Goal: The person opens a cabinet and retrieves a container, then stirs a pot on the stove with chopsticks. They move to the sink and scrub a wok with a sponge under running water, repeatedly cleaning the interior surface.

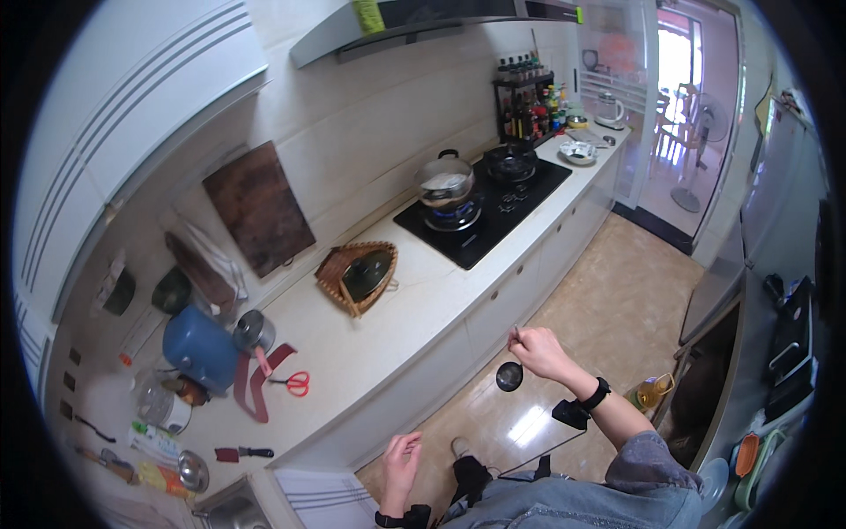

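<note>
My right hand [538,350] is closed around the handle of a dark ladle [509,377]; its round bowl hangs just below my fist, above the floor. Low in the picture, my left hand [402,457] is raised beside the counter edge, fingers loosely bent and nothing in it. On the black gas hob [476,248], a glass-lidded pot [444,182] stands over a lit blue flame. A dark wok or pan [511,162] rests on the far burner. Nearer on the counter, a glass lid [367,272] lies in a woven basket [330,264].
Red-handled scissors [297,383], a small saucepan [254,330] and a blue container [198,347] stand at the counter's left. A cleaver-like knife [244,453] lies near the sink [234,508]. Beyond the hob are a bottle rack [525,106] and a foil-covered dish [578,153]. An oil bottle [650,391] stands right.
</note>
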Tool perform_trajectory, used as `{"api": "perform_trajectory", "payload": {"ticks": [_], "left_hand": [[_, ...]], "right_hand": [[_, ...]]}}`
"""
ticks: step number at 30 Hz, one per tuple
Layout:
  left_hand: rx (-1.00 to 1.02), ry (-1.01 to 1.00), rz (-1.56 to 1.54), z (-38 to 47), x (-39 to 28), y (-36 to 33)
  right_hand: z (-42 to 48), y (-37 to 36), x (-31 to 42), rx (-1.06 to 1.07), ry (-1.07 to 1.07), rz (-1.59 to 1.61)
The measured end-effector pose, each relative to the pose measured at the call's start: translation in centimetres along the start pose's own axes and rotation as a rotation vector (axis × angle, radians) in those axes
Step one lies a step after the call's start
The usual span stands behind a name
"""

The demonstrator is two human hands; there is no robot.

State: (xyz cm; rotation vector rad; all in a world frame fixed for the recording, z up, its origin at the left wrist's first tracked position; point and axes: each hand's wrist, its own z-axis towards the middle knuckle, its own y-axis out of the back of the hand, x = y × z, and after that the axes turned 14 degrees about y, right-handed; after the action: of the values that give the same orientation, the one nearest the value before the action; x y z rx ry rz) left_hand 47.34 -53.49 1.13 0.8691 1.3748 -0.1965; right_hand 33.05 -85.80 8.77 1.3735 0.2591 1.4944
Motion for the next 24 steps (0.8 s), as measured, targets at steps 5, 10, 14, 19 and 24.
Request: {"api": "perform_trajectory", "payload": {"ticks": [5, 10, 14, 19, 24], "left_hand": [[0.125, -0.069, 0.052, 8.5, -1.8, -4.6], [0.115, -0.074, -0.012, 18.3, -2.6, -8.8], [0.045, -0.044, -0.105, 26.2, -3.9, -12.7], [0.082, -0.053, -0.095, 33.2, -7.6, -15.0], [0.089, -0.083, -0.056, 37.3, -10.8, -17.0]], "right_hand": [[4.8, 5.5, -6.2, -0.107, -0.178, 0.195], [14.5, 10.8, -10.3, -0.237, -0.065, 0.182], [23.8, 15.0, -13.1, -0.372, -0.004, 0.276], [33.3, 16.5, -16.4, -0.414, 0.064, 0.575], [42.7, 13.2, -21.2, -0.451, 0.102, 0.448]]}}
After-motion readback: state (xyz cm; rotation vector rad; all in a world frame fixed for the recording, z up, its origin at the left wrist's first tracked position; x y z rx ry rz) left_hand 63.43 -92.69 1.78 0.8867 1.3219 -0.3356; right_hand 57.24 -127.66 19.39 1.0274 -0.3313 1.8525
